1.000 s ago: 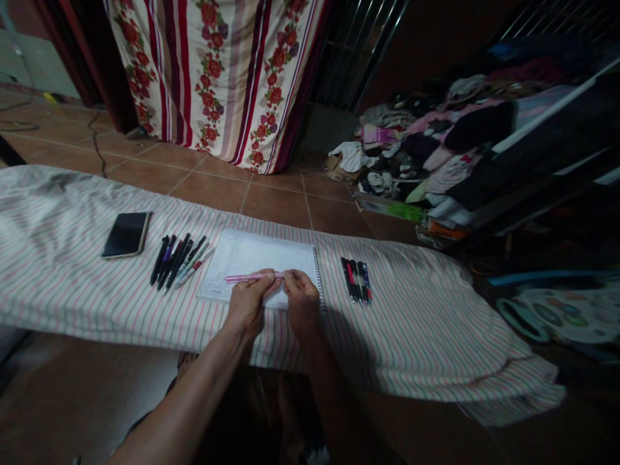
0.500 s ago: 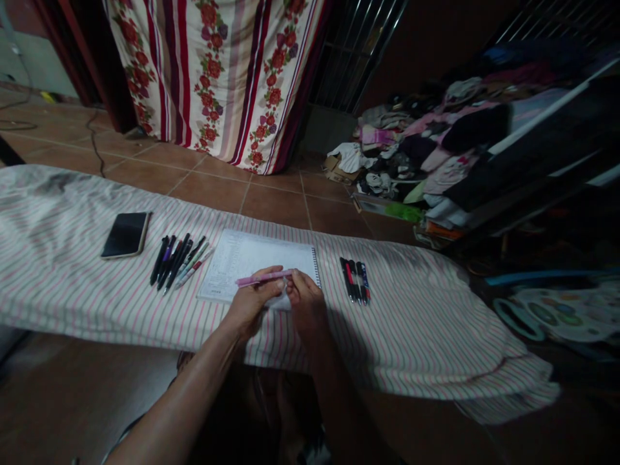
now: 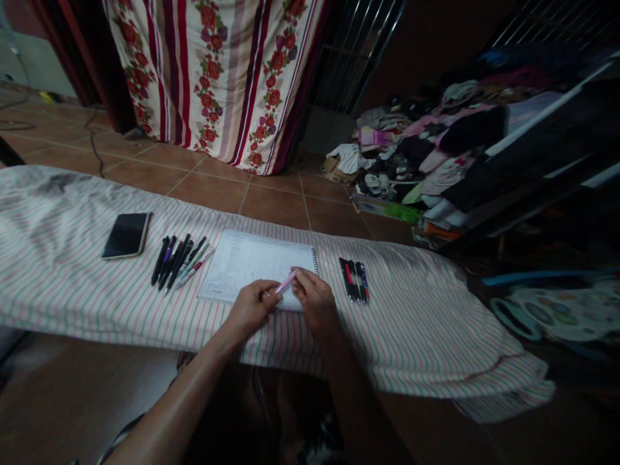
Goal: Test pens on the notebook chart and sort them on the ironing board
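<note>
Brown tiled floor [image 3: 276, 200] surrounds a long table [image 3: 436, 336] in front of us, draped in a striped cloth [image 3: 72, 271] that hangs in folds past its right end. Beyond the table's far edge we see a floral, striped curtain [image 3: 232, 77] reaching down nearly to the tiles and, past the far right corner, a jumbled heap of clothes [image 3: 411, 139]. Our bare forearms [image 3: 194, 374] cross the middle of the near edge. A spiral-bound notebook [image 3: 261, 255], its page filled with faint markings, lies midway along the table, its coil towards the right end; our hands cover part of its near side. Our left hand [image 3: 252, 302] is closed around one end of a slim pink pen [image 3: 285, 283], and our right hand [image 3: 316, 297] pinches the other, so the pen slants above the page, right end farther from us. Towards the table's left end, closer to the far edge, a dark-screened phone [image 3: 126, 236] lies flat. Between it and the notebook, a loose bundle of pens [image 3: 177, 266] fills the way. Right of the notebook, a neat row of pens [image 3: 357, 282] lies well short of the right end.
</note>
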A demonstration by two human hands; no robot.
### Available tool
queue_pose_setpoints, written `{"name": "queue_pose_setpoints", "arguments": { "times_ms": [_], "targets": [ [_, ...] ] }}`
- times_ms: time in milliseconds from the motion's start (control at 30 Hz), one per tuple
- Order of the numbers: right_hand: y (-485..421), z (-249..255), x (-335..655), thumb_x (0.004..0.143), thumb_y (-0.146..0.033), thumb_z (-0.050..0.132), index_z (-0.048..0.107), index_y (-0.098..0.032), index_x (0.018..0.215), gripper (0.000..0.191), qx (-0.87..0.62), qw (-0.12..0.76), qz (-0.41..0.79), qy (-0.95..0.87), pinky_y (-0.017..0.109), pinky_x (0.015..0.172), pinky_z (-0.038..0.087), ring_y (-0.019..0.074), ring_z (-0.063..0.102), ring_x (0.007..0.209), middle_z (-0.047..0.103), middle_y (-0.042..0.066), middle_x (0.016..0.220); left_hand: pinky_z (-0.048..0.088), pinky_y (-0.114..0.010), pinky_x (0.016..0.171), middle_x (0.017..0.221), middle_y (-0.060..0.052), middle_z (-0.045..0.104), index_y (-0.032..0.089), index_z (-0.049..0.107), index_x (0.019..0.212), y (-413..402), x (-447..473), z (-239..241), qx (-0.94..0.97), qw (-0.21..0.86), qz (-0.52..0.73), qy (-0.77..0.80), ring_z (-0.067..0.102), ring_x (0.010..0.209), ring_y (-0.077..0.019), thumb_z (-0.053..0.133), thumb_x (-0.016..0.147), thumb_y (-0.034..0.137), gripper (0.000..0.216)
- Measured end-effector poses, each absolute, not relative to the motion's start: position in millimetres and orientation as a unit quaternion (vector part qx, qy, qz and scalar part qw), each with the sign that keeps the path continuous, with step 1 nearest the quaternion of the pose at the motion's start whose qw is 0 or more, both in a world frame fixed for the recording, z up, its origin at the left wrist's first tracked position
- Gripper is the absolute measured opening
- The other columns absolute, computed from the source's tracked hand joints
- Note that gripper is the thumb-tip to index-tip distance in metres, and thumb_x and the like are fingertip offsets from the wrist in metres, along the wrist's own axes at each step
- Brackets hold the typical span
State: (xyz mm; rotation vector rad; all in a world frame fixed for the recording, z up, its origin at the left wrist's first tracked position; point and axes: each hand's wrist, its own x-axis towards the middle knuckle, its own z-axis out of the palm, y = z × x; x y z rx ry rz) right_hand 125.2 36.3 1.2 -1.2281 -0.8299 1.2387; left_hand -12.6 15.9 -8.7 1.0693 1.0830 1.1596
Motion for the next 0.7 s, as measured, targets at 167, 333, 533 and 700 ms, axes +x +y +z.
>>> {"name": "queue_pose_setpoints", "arguments": {
  "times_ms": [167,333,533,700],
  "targets": [
    [38,-9,114,0.056,-0.038,0.074,0.065,-0.015,0.076,0.032,-0.553,0.557,0.53,-0.322,0.021,0.05,0.043,0.007,0.048,0.05,0.055,-0.002,0.057,0.036,-0.023,0.065,0.064,-0.001,0.057,0.023,0.07,0.072,15,-6,-16,0.541,0.432,0.521,0.499,0.049,0.065,-0.0166,0.067,0.064,0.018,0.01],
    [41,-11,116,0.054,-0.037,0.075,0.065,-0.013,0.069,0.03,-0.561,0.54,0.538,-0.322,0.021,0.049,0.043,0.0062,0.047,0.047,0.056,-0.002,0.055,0.034,-0.024,0.064,0.061,0.0,0.051,0.024,0.067,0.069,14,-1,-18,0.586,0.388,0.485,0.522,0.046,0.059,-0.0159,0.064,0.07,0.022,0.003],
    [43,-11,122,0.055,-0.037,0.075,0.067,-0.014,0.076,0.033,-0.499,0.551,0.568,-0.353,0.022,0.056,0.045,0.0084,0.052,0.055,0.063,0.002,0.067,0.032,-0.023,0.057,0.057,0.0,0.052,0.019,0.065,0.062,13,1,-15,0.55,0.457,0.493,0.495,0.046,0.056,-0.0133,0.06,0.073,0.032,0.017],
    [37,-1,126,0.063,-0.039,0.07,0.065,-0.015,0.089,0.035,-0.449,0.536,0.605,-0.382,0.025,0.063,0.046,0.0123,0.057,0.067,0.065,0.005,0.082,0.021,-0.021,0.042,0.044,0.007,0.032,0.015,0.058,0.065,11,6,-11,0.426,0.64,0.459,0.445,0.025,0.04,-0.0069,0.055,0.071,0.047,0.033]
  ]
}}
